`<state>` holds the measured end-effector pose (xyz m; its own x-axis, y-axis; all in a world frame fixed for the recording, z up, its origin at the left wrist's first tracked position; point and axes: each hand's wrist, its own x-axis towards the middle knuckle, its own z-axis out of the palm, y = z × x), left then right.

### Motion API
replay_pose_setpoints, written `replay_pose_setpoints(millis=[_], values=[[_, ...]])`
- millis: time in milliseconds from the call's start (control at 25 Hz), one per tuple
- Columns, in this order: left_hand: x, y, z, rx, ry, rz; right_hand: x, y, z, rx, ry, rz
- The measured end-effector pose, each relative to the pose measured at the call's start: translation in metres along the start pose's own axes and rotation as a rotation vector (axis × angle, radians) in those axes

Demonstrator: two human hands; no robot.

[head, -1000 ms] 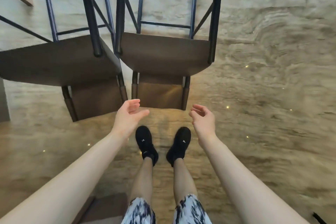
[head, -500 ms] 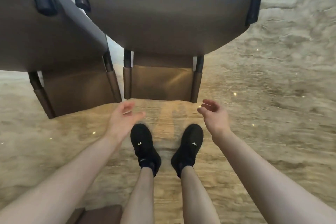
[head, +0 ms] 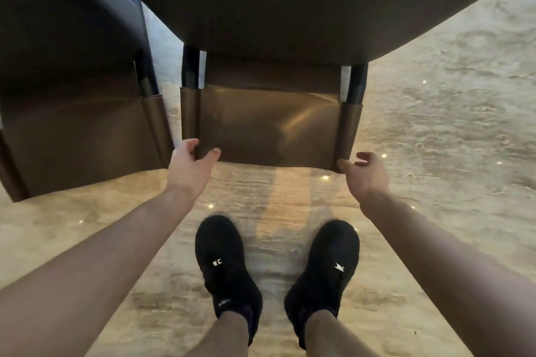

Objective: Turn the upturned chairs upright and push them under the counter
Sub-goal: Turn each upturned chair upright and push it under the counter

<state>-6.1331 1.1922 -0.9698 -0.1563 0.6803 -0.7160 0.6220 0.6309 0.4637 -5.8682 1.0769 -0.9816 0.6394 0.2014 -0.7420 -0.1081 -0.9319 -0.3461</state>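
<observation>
A pale, veined stone floor (head: pixel 435 124) fills the lower and right parts of the view, dotted with small bright reflections. Two upturned chairs hang into the frame from above. The right chair (head: pixel 269 23) is the larger in view: the brown underside of its seat spans the top, and its glossy brown backrest (head: pixel 266 127) hangs down between two dark posts. The left chair (head: pixel 66 90) sits just beside it, with only a narrow strip of floor between them, so its backrest crowds the left hand's side. Below, the person's two black shoes (head: pixel 223 264) stand on the floor, well apart from the backrest.

Both bare arms reach forward. The left hand (head: pixel 190 166) is at the backrest's lower left corner, its fingers curved around the edge and its thumb against the front face, just taking hold. The right hand (head: pixel 367 172) is at the lower right corner, loosely cupped, thumb tip touching the corner, not clasping it.
</observation>
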Motion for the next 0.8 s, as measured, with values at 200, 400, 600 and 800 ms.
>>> replay_pose_setpoints(millis=[200,400,600,800], values=[[0.072,-0.02,0.023,-0.023,0.168,0.036,0.063,0.022,0.027,-0.081,0.022,-0.05],[0.11,-0.027,0.033,0.121,0.326,-0.007,0.092,0.029,0.032,-0.301,-0.013,-0.175],[0.082,-0.01,0.019,0.221,0.299,-0.022,0.075,0.006,0.001,-0.498,-0.078,-0.115],[-0.002,0.036,-0.02,0.245,0.217,-0.014,0.008,-0.029,-0.078,-0.572,-0.106,-0.07]])
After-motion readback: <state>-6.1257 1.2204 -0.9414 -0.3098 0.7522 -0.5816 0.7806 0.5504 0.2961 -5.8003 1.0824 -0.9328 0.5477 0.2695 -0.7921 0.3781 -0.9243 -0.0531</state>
